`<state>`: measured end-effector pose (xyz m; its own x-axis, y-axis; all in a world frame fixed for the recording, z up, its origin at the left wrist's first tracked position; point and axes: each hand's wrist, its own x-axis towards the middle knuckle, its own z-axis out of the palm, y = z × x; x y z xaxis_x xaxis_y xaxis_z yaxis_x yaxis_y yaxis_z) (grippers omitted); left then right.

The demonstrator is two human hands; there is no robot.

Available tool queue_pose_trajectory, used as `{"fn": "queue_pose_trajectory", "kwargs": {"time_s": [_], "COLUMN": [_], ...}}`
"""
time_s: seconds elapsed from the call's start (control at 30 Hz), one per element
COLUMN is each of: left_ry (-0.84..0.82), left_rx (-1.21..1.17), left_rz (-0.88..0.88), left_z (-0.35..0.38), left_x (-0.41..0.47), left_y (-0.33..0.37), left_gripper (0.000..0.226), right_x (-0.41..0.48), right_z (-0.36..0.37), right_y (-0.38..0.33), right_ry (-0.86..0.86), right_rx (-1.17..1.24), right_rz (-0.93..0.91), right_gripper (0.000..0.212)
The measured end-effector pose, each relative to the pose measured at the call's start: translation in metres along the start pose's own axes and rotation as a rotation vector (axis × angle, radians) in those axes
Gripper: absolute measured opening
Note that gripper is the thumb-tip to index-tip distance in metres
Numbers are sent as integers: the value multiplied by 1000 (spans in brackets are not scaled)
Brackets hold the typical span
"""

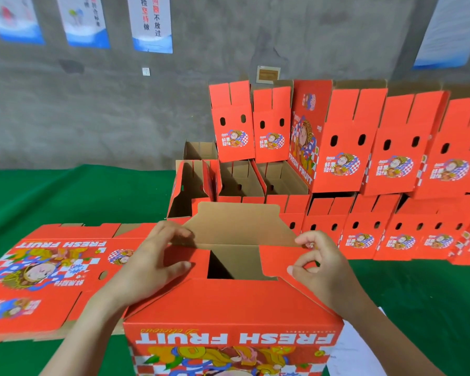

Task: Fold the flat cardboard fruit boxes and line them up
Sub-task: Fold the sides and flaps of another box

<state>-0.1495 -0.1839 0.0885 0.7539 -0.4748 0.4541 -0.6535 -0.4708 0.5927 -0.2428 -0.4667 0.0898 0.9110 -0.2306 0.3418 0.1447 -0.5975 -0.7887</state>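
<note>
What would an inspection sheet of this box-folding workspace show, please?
Surface: green cloth-covered table.
Job's things: half-folded red printed cardboard fruit box nearest, top open; flat red cardboard blanks at left; folded red boxes stacked in rows at back right.
Clutter: white paper sheet at lower right.
Grippers: left hand and right hand each grip a side flap of the half-folded box.
Cables: nothing seen.
Surroundings: grey concrete wall with blue-and-white posters.
</note>
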Motion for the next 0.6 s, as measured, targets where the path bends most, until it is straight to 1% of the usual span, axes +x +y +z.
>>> {"fn": "queue_pose_trajectory", "kwargs": {"time_s": [0.07,0.1,0.2,0.27,0.4,0.43,0.47,0.5,0.53,0.6], "left_ry": [36,54,88,99,100,98,72,15,-63,-205], "left_rx": [-10,-6,33,54,-11,-31,-28,-7,32,128], "left_rz": [-10,-18,-48,-89,-136,-125,-122,-136,-159,-203], "left_z": [0,0,1,2,0,-1,-1,-1,-1,-2], "left_x": [-1,-1,-1,-1,0,1,2,3,4,8], "left_y": [0,0,-3,-4,-1,1,3,5,5,2], "left_gripper": [39,37,31,32,35,30,20,17,31,61], "right_x": [0,0,3,4,4,3,3,2,2,6], "right_z": [-1,-3,-5,-4,-2,-2,-2,-2,-2,-3], "right_y": [1,1,1,0,1,1,1,0,0,1], "right_ry": [-8,-16,-36,-34,-29,-37,-48,-58,-68,-100], "right_rx": [2,44,278,354,266,233,189,136,59,-186], "right_rz": [-2,14,135,159,99,84,64,40,4,-123], "right_gripper": [47,47,37,26,19,17,15,15,19,30]}}
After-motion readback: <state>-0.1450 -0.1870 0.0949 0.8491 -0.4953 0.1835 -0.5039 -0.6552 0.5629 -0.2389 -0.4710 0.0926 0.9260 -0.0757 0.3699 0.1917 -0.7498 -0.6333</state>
